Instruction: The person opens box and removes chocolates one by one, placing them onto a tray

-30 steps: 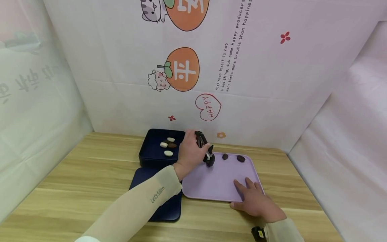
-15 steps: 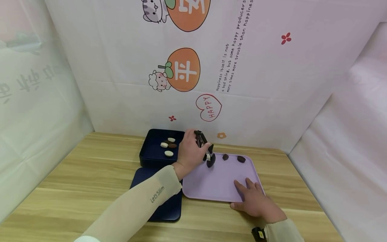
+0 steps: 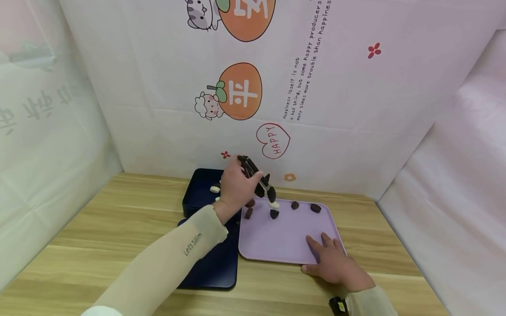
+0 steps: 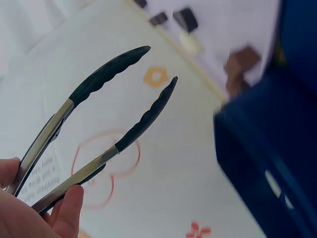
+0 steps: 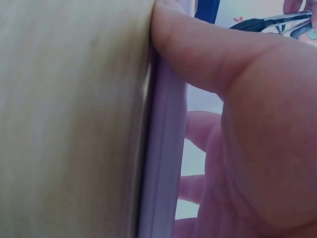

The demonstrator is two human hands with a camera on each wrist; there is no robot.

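My left hand [image 3: 237,186] grips a pair of black-tipped metal tongs [image 4: 74,179] above the far left part of the lilac tray [image 3: 284,245]. In the left wrist view the tong tips stand apart with nothing between them. Below the tips, a white oval piece [image 3: 274,205] and a dark, chocolate-like piece [image 3: 274,214] lie together on the tray. Brown pieces [image 3: 248,213] lie at its left edge. My right hand [image 3: 334,263] rests on the tray's near right corner with fingers spread; the thumb lies along the near edge.
Left of the tray stands a dark blue box [image 3: 197,188], partly hidden by my left hand, with a white piece [image 3: 215,189] showing inside. A dark blue lid [image 3: 217,272] lies in front. Two dark pieces [image 3: 315,208] sit near the tray's far edge. A printed cloth [image 3: 336,153] hangs behind.
My left hand has lifted the tongs up and to the left, away from the white and dark pieces, which stay on the tray. Brown pieces have come into view. My right hand has not moved.
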